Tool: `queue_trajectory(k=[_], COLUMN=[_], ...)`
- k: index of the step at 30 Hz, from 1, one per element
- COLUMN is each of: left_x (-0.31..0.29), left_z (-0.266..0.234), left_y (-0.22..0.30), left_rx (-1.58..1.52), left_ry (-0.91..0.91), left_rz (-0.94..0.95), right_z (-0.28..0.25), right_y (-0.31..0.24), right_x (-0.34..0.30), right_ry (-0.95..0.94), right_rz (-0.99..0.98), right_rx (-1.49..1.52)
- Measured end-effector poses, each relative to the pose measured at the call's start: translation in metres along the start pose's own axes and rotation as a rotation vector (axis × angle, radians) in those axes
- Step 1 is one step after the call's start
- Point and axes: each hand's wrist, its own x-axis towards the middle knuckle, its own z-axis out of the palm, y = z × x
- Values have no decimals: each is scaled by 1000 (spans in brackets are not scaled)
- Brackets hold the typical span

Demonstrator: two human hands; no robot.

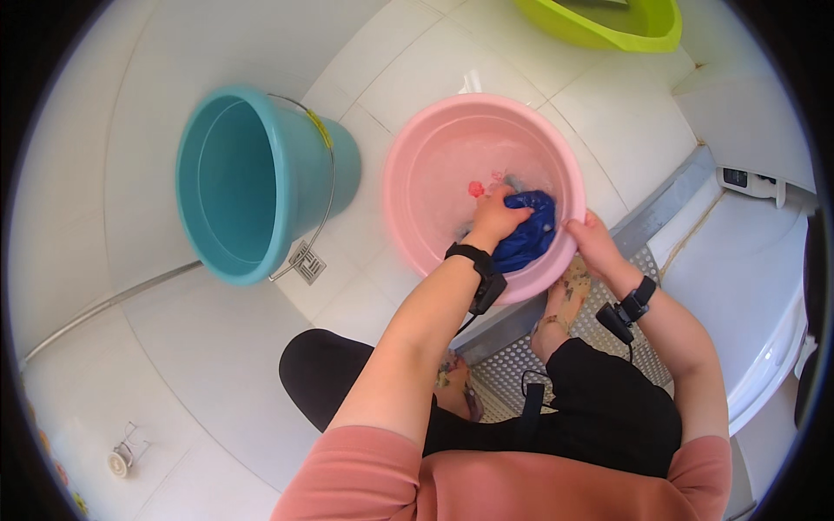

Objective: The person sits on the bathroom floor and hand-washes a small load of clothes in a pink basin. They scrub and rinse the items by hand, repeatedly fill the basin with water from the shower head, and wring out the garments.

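A pink plastic basin (417,148) with water in it stands on the tiled floor in front of me. Wet dark blue cloth (532,234) lies bunched against the basin's right side. My left hand (497,214) reaches into the basin and is closed on the cloth's left part; some fingertips are hidden. Just beyond that hand lies a small red piece (476,188), whose kind I cannot make out. Outside the basin, my right hand (592,243) pinches its right rim between thumb and fingers.
A teal bucket (334,161) with a wire handle leans on its side at the left, by a floor drain (307,263). At the far right sits a lime green basin (573,30). A white toilet (747,278) stands to my right, and a perforated grey mat (499,391) lies underfoot.
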Motion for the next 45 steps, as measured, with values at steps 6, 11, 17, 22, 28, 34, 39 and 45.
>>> queue_trajectory(k=[6,11,17,22,28,34,39,45], left_x=[-7,-17,-29,-34,-44,-56,-57,-55], left_z=[17,15,7,-4,-14,-23,-26,-28], left_y=[39,72,101,101,89,77,72,71], left_rx=[-545,-867,-1166,-962,-1132,-1200,-1217,-1235], left_ry=[14,68,15,-38,-137,-143,-123,-105], left_rz=[-40,19,100,202,170,119,102,88], right_z=[9,32,57,74,97,117,124,130], right_y=[-51,-84,-105,-111,-113,-113,-114,-116], right_x=[-14,-31,-52,-60,-60,-53,-48,-48], right_ry=[67,19,-12,-16,-108,-131,-154,-159], right_rz=[-227,-356,-468,-738,-920,-964,-938,-910], right_rx=[-85,-319,-468,-788,-979,-996,-996,-1011])
